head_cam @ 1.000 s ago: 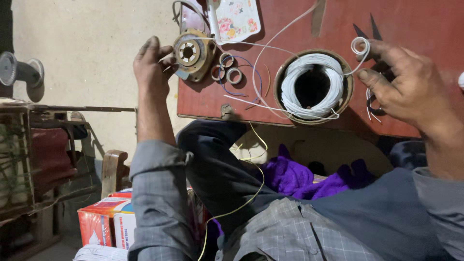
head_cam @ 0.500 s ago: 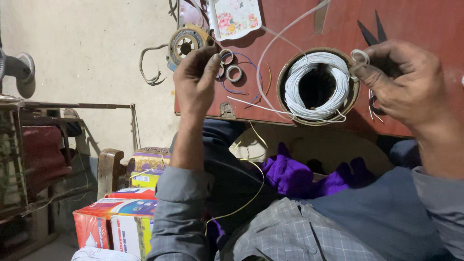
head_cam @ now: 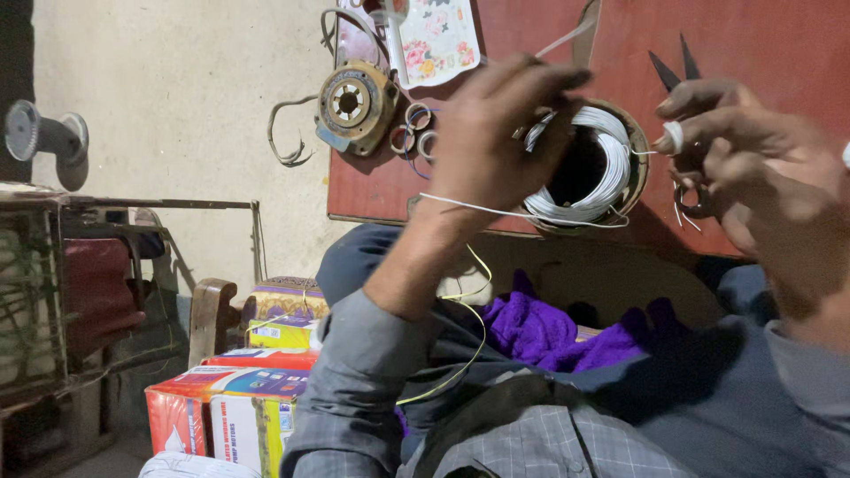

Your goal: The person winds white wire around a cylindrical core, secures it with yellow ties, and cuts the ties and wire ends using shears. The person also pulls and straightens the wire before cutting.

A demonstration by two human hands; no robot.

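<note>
A coil of white wire (head_cam: 584, 173) sits in a round holder on the red-brown table (head_cam: 753, 44). The left hand (head_cam: 496, 133) hovers over its left rim, fingers curled, apparently pinching a strand, though blur hides the grip. The right hand (head_cam: 753, 168) pinches a small white ring (head_cam: 675, 135) just beside the coil. Scissors (head_cam: 668, 66) lie behind; a round metal motor part (head_cam: 354, 106) and small rings (head_cam: 412, 133) lie left.
</note>
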